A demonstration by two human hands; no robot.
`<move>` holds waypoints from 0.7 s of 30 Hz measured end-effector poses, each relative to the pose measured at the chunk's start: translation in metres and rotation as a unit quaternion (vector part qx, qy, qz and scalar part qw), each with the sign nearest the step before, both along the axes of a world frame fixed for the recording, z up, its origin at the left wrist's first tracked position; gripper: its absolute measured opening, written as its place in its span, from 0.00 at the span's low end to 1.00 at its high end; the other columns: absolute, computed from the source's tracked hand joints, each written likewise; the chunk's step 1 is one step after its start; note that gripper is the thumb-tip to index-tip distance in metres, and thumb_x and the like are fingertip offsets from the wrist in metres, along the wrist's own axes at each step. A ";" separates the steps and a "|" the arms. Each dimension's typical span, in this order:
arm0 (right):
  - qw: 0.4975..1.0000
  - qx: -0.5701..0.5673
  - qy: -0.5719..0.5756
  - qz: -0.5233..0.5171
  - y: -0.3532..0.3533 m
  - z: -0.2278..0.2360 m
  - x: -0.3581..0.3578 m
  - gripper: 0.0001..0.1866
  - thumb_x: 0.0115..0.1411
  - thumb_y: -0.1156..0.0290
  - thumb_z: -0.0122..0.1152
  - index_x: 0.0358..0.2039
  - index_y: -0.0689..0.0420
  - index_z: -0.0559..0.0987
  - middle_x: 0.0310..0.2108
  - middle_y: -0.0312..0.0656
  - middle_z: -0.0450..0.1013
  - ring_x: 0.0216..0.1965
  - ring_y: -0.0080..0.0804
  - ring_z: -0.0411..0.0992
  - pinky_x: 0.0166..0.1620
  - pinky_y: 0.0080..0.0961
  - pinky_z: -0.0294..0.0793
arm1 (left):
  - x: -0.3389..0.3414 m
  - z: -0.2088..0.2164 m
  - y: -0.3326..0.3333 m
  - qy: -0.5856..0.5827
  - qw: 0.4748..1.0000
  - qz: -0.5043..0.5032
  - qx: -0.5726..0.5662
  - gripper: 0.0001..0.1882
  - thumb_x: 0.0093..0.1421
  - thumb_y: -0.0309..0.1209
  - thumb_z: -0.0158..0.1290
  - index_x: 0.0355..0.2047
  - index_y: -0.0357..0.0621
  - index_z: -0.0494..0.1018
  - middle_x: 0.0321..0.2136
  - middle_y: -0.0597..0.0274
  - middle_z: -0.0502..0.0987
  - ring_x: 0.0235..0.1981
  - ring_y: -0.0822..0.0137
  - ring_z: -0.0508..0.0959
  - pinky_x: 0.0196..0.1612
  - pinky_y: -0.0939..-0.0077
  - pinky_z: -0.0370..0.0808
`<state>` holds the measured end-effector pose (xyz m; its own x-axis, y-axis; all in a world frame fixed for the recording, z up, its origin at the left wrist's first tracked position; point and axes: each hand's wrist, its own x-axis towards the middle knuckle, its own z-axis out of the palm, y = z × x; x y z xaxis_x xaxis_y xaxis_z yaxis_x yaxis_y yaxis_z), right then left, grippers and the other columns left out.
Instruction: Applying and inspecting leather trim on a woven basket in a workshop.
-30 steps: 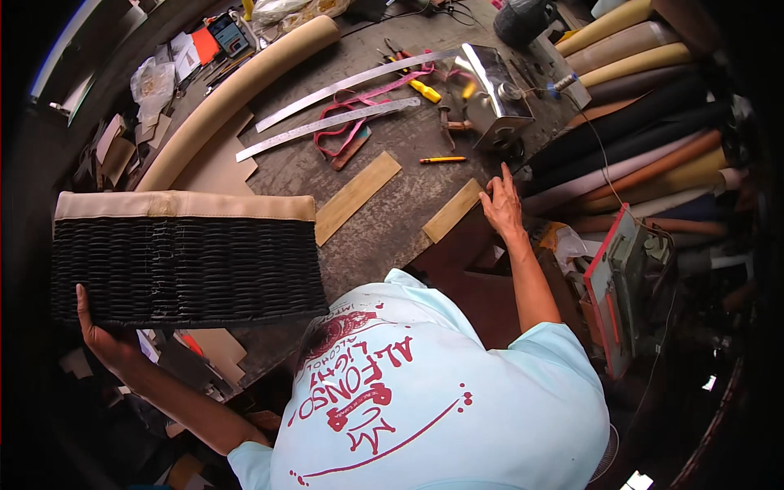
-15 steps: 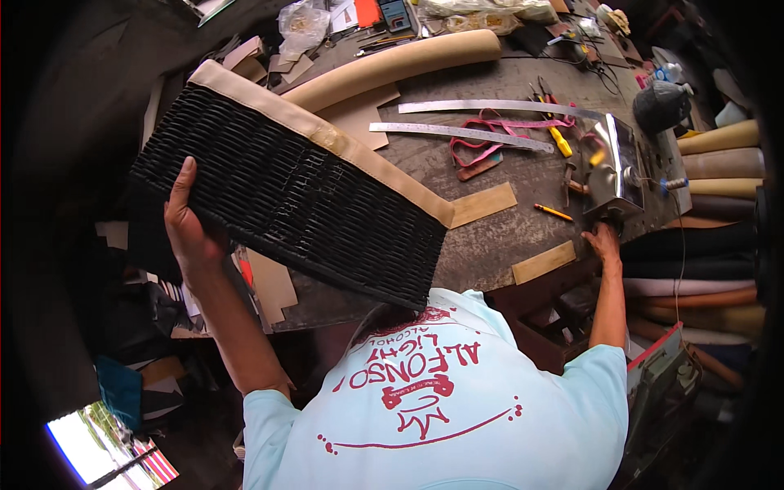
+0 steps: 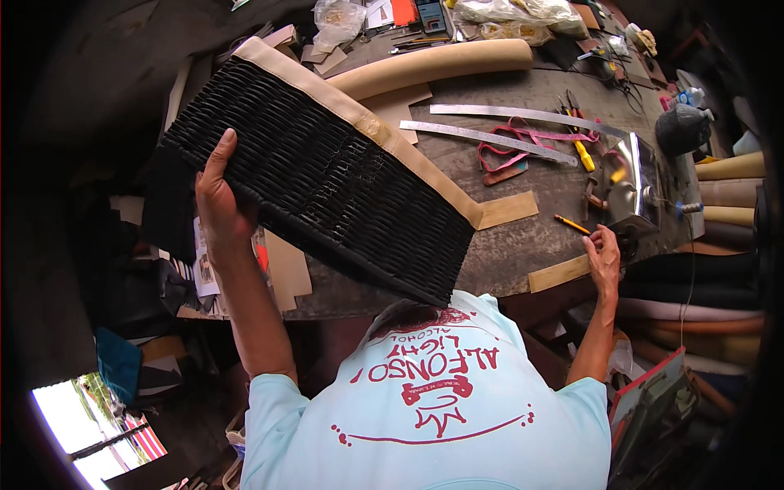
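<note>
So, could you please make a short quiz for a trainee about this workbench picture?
1. True or false: the left hand holds the black woven panel.
2. What lies nearest the right hand? A) orange pencil B) metal rulers C) beige roll
3. What colour is the band along the panel's far edge?

Key: 1 true; 2 A; 3 beige.

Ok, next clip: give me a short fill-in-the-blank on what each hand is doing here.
1. The left hand grips a black woven panel edged with a ____ strip.
2. The right hand rests at the workbench edge, near an orange ____.
3. Two long metal ____ lie beside the pink-handled scissors.

Missing words: tan; pencil; rulers
</note>
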<state>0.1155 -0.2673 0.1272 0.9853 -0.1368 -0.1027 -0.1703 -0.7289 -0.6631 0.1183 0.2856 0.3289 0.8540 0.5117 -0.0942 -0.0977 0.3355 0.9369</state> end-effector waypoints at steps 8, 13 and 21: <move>0.775 0.513 -0.096 0.358 0.262 0.107 -0.020 0.14 0.61 0.75 0.52 0.44 0.54 0.61 0.61 0.57 0.62 0.71 0.47 0.42 0.69 0.41 0.39 | 0.004 0.003 -0.007 -0.035 0.999 -0.023 -0.028 0.13 0.62 0.26 0.51 0.44 0.29 0.73 0.38 0.48 0.79 0.34 0.60 0.82 0.36 0.69 0.83; 0.815 0.345 -0.195 0.423 0.303 0.118 -0.001 0.16 0.64 0.62 0.54 0.45 0.55 0.61 0.63 0.49 0.60 0.71 0.49 0.37 0.69 0.49 0.35 | 0.005 0.000 -0.007 -0.036 0.999 -0.038 -0.001 0.13 0.64 0.30 0.50 0.42 0.30 0.73 0.38 0.49 0.79 0.36 0.60 0.82 0.41 0.68 0.81; 0.824 0.124 -0.296 0.468 0.312 0.122 -0.013 0.20 0.61 0.51 0.56 0.41 0.54 0.66 0.65 0.41 0.58 0.71 0.47 0.37 0.69 0.56 0.28 | 0.006 0.002 -0.006 -0.053 0.997 -0.048 -0.007 0.12 0.62 0.27 0.51 0.43 0.30 0.73 0.37 0.50 0.79 0.34 0.62 0.82 0.38 0.70 0.82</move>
<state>0.1024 0.0446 0.2494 0.5353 0.6631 0.5232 0.7954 -0.1872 -0.5765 0.1241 0.2797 0.3308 0.9042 0.4270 -0.0075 -0.1632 0.3618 0.9179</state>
